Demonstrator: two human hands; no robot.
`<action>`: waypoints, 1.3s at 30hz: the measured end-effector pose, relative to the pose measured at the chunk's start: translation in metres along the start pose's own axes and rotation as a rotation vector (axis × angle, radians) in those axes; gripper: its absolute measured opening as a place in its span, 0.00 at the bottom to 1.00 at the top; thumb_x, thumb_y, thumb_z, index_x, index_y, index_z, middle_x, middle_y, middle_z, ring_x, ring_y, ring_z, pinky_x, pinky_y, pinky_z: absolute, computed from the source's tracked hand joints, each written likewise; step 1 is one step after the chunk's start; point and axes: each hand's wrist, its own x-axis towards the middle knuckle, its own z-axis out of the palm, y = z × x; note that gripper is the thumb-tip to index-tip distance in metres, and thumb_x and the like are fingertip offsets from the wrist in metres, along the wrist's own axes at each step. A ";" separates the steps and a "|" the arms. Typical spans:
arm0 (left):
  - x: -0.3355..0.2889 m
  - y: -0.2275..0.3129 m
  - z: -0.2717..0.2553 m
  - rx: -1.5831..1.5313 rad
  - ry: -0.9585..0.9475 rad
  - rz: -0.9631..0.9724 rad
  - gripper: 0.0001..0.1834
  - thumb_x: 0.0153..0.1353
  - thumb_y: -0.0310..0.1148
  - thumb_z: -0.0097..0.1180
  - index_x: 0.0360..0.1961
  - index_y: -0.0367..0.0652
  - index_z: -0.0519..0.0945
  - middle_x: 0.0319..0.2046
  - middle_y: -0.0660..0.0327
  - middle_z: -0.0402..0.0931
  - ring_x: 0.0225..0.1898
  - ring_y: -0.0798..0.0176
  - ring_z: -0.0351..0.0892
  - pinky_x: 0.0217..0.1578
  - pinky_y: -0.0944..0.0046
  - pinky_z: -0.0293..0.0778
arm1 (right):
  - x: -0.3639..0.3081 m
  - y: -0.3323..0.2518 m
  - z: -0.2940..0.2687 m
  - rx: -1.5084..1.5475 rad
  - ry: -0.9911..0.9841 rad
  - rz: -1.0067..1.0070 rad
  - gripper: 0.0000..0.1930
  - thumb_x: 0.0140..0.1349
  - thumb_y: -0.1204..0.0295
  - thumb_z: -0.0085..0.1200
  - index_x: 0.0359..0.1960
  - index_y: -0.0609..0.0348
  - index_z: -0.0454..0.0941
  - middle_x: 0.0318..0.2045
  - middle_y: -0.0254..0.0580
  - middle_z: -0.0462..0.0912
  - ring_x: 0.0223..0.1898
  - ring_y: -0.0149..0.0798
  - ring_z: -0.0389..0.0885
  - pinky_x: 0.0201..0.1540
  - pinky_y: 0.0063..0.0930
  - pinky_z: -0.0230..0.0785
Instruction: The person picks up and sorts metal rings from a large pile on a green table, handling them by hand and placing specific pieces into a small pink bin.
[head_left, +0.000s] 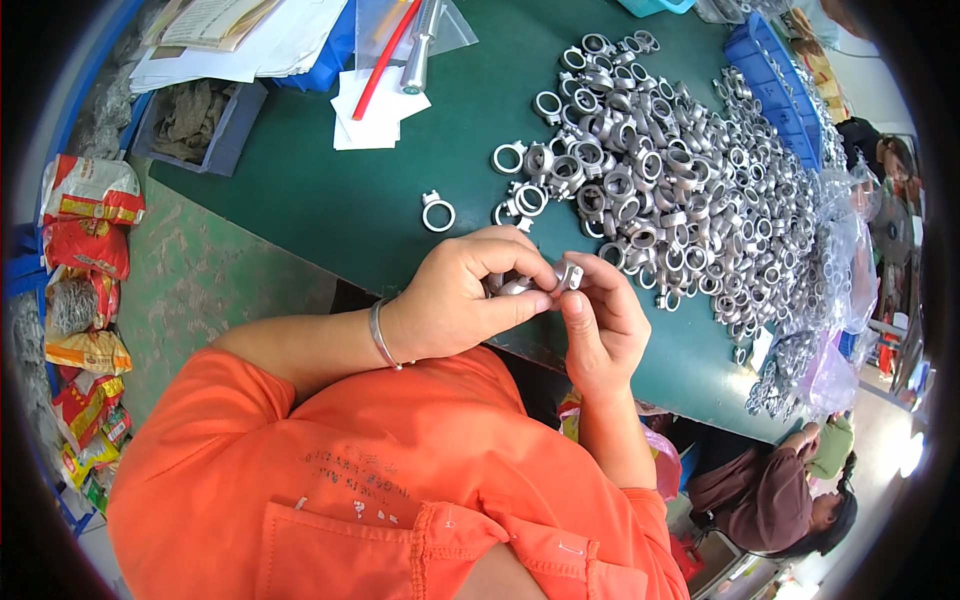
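Both my hands meet over the table's near edge, fingers closed. My left hand [458, 290] curls round metal clamp rings [515, 286], mostly hidden by the fingers, so I cannot tell how many. Between the thumb and fingers of my right hand [606, 325] is a small silver clamp ring [571, 275], its lug turned up. The left fingertips touch or nearly touch it. A single clamp ring [425, 216] lies apart on the green table, left of my hands. Beyond them spreads a big heap of similar grey rings [675, 160].
A blue crate [775, 85] stands behind the heap, with plastic bags [845, 260] at right. Papers [235, 60], a red pen [385, 65] and a metal tool [418, 55] lie at the far left near a grey bin [235, 130]. Another person [775, 490] sits at right.
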 end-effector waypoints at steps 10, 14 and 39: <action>0.001 0.013 -0.005 -0.684 -0.029 -0.570 0.13 0.63 0.30 0.44 0.47 0.36 0.71 0.31 0.62 0.73 0.28 0.71 0.75 0.18 0.76 0.68 | 0.017 0.000 0.003 -0.537 0.063 -0.507 0.17 0.40 0.83 0.63 0.34 0.62 0.73 0.27 0.41 0.75 0.24 0.37 0.73 0.27 0.26 0.66; -0.005 -0.006 -0.021 -1.139 -0.128 -0.661 0.16 0.65 0.38 0.41 0.43 0.35 0.71 0.29 0.58 0.74 0.23 0.67 0.75 0.12 0.74 0.67 | 0.028 -0.018 0.008 -0.500 -0.331 -0.544 0.09 0.41 0.80 0.62 0.27 0.61 0.76 0.27 0.39 0.76 0.25 0.38 0.73 0.26 0.27 0.66; -0.002 0.002 -0.017 0.307 0.174 0.348 0.09 0.43 0.18 0.61 0.29 0.38 0.78 0.28 0.59 0.75 0.30 0.65 0.75 0.30 0.70 0.69 | 0.009 -0.001 0.008 0.403 -0.055 0.093 0.09 0.60 0.80 0.49 0.41 0.67 0.65 0.39 0.53 0.77 0.38 0.37 0.78 0.38 0.26 0.73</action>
